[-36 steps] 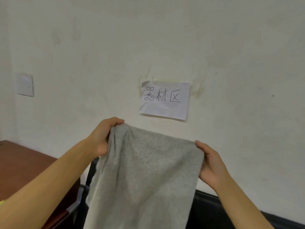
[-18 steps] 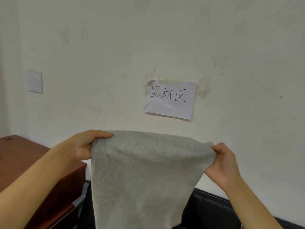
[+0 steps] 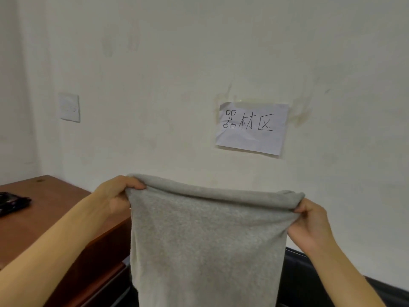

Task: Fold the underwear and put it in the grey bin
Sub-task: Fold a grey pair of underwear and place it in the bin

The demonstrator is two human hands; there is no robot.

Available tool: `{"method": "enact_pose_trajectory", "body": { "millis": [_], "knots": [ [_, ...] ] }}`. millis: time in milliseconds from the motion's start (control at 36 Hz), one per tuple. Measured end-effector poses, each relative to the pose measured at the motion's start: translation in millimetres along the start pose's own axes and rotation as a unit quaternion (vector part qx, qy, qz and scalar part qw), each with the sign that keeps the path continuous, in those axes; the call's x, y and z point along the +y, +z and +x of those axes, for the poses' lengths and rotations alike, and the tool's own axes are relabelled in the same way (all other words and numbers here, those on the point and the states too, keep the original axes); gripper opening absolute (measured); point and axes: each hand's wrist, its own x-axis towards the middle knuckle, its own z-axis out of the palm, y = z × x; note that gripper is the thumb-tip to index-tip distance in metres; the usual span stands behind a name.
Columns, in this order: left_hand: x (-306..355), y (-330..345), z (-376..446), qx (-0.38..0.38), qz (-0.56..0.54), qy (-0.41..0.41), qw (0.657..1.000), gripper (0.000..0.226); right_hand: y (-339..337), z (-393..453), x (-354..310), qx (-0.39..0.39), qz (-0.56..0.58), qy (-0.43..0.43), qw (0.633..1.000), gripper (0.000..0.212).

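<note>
A person holds a piece of grey underwear point(image 3: 205, 240) up in the air in front of a pale wall, seen from their own head. The left hand point(image 3: 115, 196) grips the top left corner, fingers curled over the edge. The right hand point(image 3: 309, 220) pinches the top right corner in the same way. The top edge is stretched taut between the two hands, and the cloth hangs straight down and runs out of the bottom of the view.

A sheet of paper point(image 3: 252, 128) with handwritten characters is taped to the wall above. A brown wooden desk point(image 3: 51, 222) stands to the left, with a dark object point(image 3: 12, 202) lying on it (too blurred to identify). The grey bin is not in view.

The garment looks spread out and not yet folded, so the task seems at an early stage. The next move probably calls for bringing the two corners together, or laying the cloth flat, while keeping the edges aligned.
</note>
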Motion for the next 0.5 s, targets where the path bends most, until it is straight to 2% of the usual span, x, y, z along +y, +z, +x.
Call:
{"method": "enact_pose_trajectory", "body": {
  "millis": [83,194,306,361,444,500],
  "knots": [
    [2,-14,4,-0.006,-0.012,0.001,1.000,0.034,4,0,13,0.034,-0.006,0.042,0.999,0.020],
    [3,-24,8,-0.077,-0.030,0.037,0.996,0.036,3,-1,25,0.064,-0.014,0.078,0.995,0.043],
    [5,-42,19,-0.100,-0.127,0.030,0.986,0.038,-1,-5,26,0.070,-0.029,0.084,0.994,0.052],
    [4,-49,28,-0.079,-0.139,0.029,0.987,0.046,-3,-6,24,0.070,-0.033,0.077,0.994,0.046],
    [-1,-44,30,-0.078,-0.051,0.083,0.992,0.029,-9,-10,24,0.082,-0.056,0.077,0.992,0.022],
    [-8,-41,33,-0.067,-0.010,0.122,0.990,0.019,-16,-13,25,0.095,-0.117,0.077,0.985,0.022]
  ]
}}
